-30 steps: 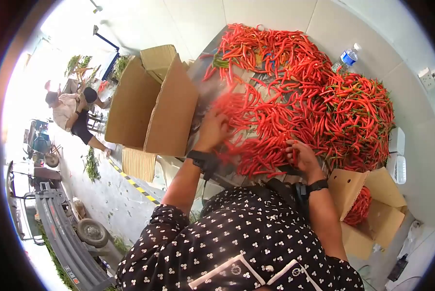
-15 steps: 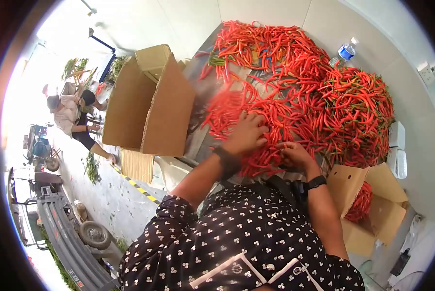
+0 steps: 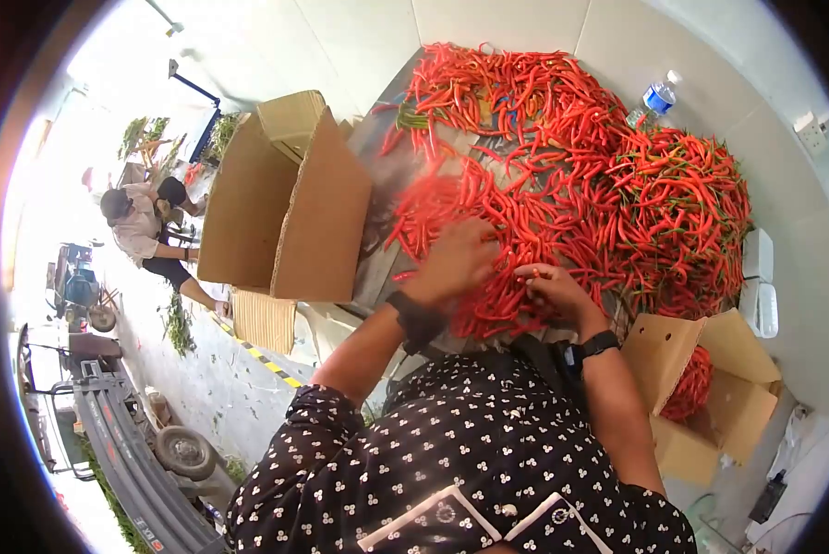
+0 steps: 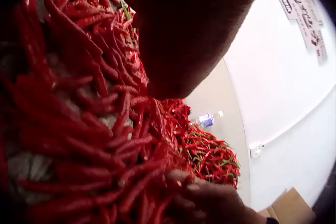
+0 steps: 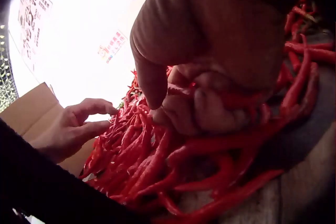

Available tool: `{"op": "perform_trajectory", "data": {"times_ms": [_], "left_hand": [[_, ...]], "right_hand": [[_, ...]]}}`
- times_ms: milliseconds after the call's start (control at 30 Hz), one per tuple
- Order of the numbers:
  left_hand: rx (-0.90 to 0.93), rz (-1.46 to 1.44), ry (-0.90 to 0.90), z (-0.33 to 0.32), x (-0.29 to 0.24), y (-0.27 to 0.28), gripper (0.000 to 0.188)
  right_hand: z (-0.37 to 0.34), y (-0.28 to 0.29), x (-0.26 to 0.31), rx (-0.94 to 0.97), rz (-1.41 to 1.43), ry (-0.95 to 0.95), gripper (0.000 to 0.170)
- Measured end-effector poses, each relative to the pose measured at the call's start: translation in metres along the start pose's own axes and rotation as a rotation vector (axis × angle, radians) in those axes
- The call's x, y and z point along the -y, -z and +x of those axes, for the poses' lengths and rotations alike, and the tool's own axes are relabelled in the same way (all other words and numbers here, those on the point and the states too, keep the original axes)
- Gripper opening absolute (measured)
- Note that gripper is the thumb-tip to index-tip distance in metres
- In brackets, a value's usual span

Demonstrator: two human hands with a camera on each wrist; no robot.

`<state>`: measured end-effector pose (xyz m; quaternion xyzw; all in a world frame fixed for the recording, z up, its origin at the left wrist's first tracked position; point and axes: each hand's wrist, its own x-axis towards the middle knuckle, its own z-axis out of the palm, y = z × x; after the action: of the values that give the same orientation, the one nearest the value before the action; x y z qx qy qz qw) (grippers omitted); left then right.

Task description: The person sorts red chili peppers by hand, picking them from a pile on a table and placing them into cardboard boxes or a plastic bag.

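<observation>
Red chillies [image 3: 525, 198] lie spread in a thick layer on the grey tabletop. My left hand [image 3: 456, 263], blurred in the head view, is over the near left part of them. In the right wrist view this left hand [image 5: 73, 129] has its thumb and forefinger apart at the edge of the chillies. My right hand [image 3: 559, 294] is just to its right, low over the near chillies. Its fingers curl in toward the palm in the right wrist view, with red chilli [image 5: 181, 89] showing between them. The left wrist view has the right hand [image 4: 210, 203] among chillies.
A tall open cardboard box [image 3: 322, 212] stands at the table's left edge. A smaller carton [image 3: 738, 406] holding chillies is at right. A water bottle [image 3: 654, 99] stands behind the heap by the wall. A person [image 3: 142, 222] sits off to the left, beyond a three-wheeled cart [image 3: 123, 452].
My left hand has gone from the left edge of the chillies rightward, close to the right hand, then slightly back left. The right hand has shifted a little left.
</observation>
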<state>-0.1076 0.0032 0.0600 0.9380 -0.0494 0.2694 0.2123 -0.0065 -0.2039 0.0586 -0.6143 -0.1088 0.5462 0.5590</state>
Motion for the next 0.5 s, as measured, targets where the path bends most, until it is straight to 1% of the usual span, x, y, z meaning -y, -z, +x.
{"op": "perform_trajectory", "data": {"times_ms": [67, 100, 167, 200, 267, 333, 400, 467, 500], "left_hand": [[0.236, 0.073, -0.196, -0.002, -0.01, 0.0, 0.02], [0.235, 0.074, -0.197, -0.004, -0.01, 0.0, 0.02], [0.214, 0.062, 0.015, -0.011, -0.002, 0.004, 0.019], [0.217, 0.06, 0.012, -0.014, 0.006, 0.008, 0.019], [0.166, 0.217, 0.159, -0.018, 0.024, 0.017, 0.018], [0.149, 0.244, 0.169, -0.021, 0.032, 0.025, 0.018], [0.133, 0.268, 0.179, -0.018, 0.028, 0.029, 0.02], [0.145, 0.11, 0.126, -0.012, 0.014, 0.026, 0.025], [0.147, 0.108, 0.125, -0.008, 0.004, 0.022, 0.025]], "right_hand": [[0.008, 0.002, -0.007, 0.015, -0.102, 0.05, 0.034], [0.009, 0.005, -0.01, 0.014, -0.103, 0.052, 0.034], [0.009, 0.016, -0.017, -0.034, -0.074, -0.01, 0.036], [0.002, 0.018, -0.015, -0.037, -0.07, -0.01, 0.036], [-0.01, 0.023, -0.012, -0.149, 0.046, -0.04, 0.038], [-0.008, 0.031, -0.019, -0.157, 0.063, -0.039, 0.037], [-0.008, 0.031, -0.019, -0.165, 0.082, -0.039, 0.037], [-0.007, 0.03, -0.017, -0.173, 0.052, -0.028, 0.036], [-0.007, 0.031, -0.018, -0.175, 0.054, -0.029, 0.036]]}}
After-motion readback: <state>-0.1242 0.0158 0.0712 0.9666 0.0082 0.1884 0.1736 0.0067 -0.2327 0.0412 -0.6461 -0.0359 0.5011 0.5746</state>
